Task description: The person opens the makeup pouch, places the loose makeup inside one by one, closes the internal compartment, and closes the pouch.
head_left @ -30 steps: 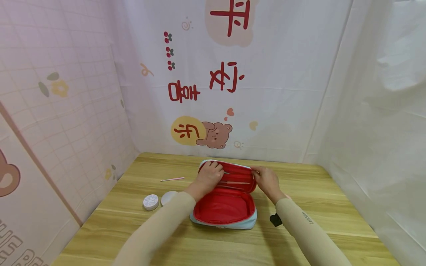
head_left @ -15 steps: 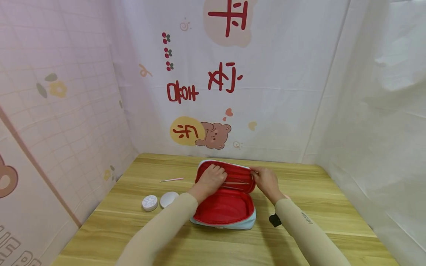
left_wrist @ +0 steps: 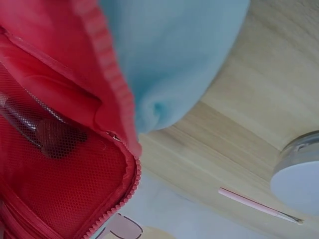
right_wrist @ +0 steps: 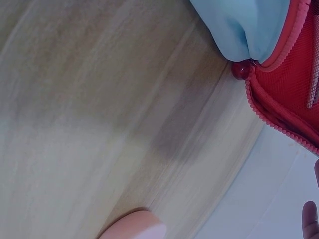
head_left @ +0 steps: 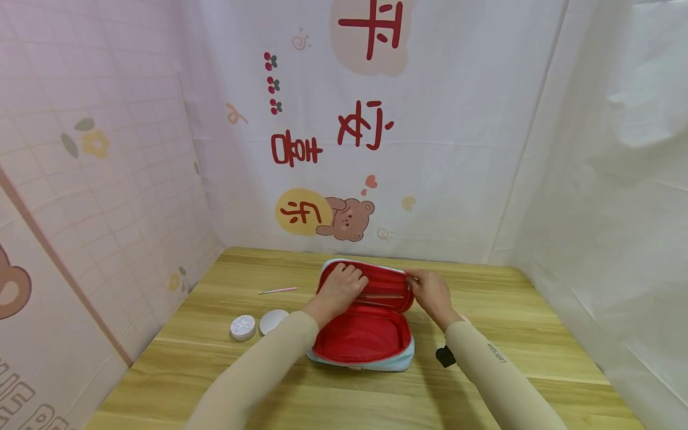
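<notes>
A light blue makeup bag [head_left: 400, 361] with red lining stands unzipped at mid-table, its lid raised towards the back. My left hand [head_left: 340, 289] is at the lid's inner side with its fingers bent; their tips and whatever they may hold are hidden. At the lid's right corner my right hand [head_left: 432, 292] pinches the edge. Slim brushes [head_left: 381, 296] lie across the inside of the lid. Through the mesh in the left wrist view shows a makeup brush [left_wrist: 51, 133]. The right wrist view catches a red bead [right_wrist: 241, 69] at the zipper's end.
Left of the bag lie a thin pink brush [head_left: 277, 290], a round star-patterned case [head_left: 243, 328] and a round white-topped container [head_left: 271, 321]. A black piece [head_left: 445, 356] shows partly under the right sleeve. A peach-pink object [right_wrist: 134, 226] rests on the table. Printed cloth hangs behind.
My left hand has shifted slightly right along the inside of the lid, covering more of the brushes there. My right hand keeps its hold on the corner, and the bag stays put.
</notes>
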